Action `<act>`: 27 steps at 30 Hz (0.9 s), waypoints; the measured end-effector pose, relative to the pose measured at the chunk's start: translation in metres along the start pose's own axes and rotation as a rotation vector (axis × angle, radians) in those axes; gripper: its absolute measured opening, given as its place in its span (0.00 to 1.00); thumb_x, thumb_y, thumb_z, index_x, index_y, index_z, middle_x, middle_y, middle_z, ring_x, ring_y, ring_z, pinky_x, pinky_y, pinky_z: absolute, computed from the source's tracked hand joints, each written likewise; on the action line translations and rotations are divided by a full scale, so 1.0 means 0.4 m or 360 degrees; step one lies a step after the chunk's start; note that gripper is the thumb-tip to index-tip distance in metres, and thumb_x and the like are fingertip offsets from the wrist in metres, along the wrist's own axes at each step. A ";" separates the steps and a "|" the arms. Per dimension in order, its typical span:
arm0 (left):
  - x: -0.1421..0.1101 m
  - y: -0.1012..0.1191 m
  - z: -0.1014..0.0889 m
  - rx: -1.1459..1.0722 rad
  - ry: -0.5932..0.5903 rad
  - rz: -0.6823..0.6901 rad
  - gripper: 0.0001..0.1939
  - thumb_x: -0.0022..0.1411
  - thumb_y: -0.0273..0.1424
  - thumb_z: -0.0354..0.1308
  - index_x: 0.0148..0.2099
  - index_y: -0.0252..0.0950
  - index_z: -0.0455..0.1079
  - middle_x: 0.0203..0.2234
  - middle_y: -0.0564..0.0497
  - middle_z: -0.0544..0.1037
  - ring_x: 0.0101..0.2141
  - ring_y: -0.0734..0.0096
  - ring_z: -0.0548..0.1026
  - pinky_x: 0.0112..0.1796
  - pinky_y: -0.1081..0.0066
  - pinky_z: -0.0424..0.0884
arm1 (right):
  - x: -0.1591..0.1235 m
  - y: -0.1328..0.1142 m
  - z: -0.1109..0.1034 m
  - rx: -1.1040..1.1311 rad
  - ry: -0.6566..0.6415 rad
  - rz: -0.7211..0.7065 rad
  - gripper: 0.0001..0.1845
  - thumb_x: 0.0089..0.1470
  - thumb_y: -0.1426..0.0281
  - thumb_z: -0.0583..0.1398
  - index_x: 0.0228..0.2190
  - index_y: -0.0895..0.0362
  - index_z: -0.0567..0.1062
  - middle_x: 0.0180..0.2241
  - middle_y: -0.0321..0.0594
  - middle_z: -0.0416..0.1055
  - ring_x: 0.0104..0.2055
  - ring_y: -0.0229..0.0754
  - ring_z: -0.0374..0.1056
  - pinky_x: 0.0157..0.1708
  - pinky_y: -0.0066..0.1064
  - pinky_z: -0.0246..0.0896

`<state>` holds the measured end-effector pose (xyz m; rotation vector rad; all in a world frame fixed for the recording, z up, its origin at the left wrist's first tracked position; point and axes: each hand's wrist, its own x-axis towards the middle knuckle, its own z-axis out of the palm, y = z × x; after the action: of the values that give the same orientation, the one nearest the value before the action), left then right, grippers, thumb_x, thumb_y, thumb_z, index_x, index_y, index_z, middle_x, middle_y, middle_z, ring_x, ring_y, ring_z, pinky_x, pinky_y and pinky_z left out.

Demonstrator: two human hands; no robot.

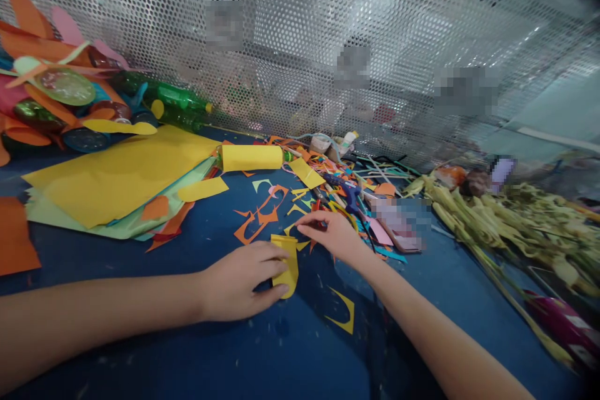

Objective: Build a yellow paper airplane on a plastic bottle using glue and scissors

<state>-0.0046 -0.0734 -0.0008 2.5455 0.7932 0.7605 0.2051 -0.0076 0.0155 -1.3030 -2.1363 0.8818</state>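
Note:
A yellow paper cutout (291,269) with a rounded near end and a folded strip along its far edge lies on the blue table. My left hand (237,281) comes in from the left, thumb and fingertips gripping the cutout against the table. Just beyond its far right corner, my right hand (335,234) has its fingertips drawn together, close to thin yellow scraps; whatever may be between them is too small to make out. A curved yellow offcut (347,315) lies nearer to me. Orange offcuts (267,215) are spread beyond my left hand.
A bottle wrapped in yellow paper (252,157) lies past the stacked coloured sheets (126,175). Bottles with paper petals (65,87) crowd the left. A blue glue gun (349,190) sits among scraps. Dried husks (469,212) cover the right side, before a perforated metal screen (300,31).

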 end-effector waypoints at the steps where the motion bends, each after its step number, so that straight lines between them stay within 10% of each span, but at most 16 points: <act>1: 0.005 -0.005 -0.004 -0.0013 0.0038 -0.0007 0.11 0.61 0.32 0.49 0.42 0.35 0.69 0.42 0.44 0.73 0.43 0.66 0.71 0.45 0.68 0.67 | 0.000 0.001 0.001 -0.0036 0.0011 0.0004 0.07 0.49 0.69 0.59 0.30 0.54 0.77 0.31 0.37 0.76 0.34 0.40 0.71 0.35 0.31 0.64; 11: 0.066 -0.101 -0.032 0.0230 0.0051 -0.0341 0.11 0.58 0.35 0.54 0.41 0.36 0.72 0.34 0.49 0.73 0.39 0.65 0.70 0.41 0.66 0.66 | -0.014 -0.001 0.031 -0.0143 -0.0034 -0.0052 0.08 0.46 0.75 0.60 0.31 0.54 0.77 0.27 0.35 0.73 0.26 0.35 0.66 0.26 0.27 0.61; 27: 0.064 -0.093 -0.034 -0.0049 0.0035 -0.0366 0.05 0.59 0.28 0.51 0.35 0.35 0.69 0.31 0.51 0.72 0.35 0.69 0.69 0.38 0.69 0.66 | -0.020 -0.010 0.032 -0.0275 -0.0056 -0.0245 0.04 0.48 0.69 0.61 0.29 0.54 0.75 0.30 0.37 0.71 0.34 0.38 0.66 0.35 0.30 0.61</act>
<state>-0.0102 -0.0266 0.0018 2.3690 1.0507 0.7201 0.1974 -0.0197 0.0093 -1.1914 -2.3485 0.6748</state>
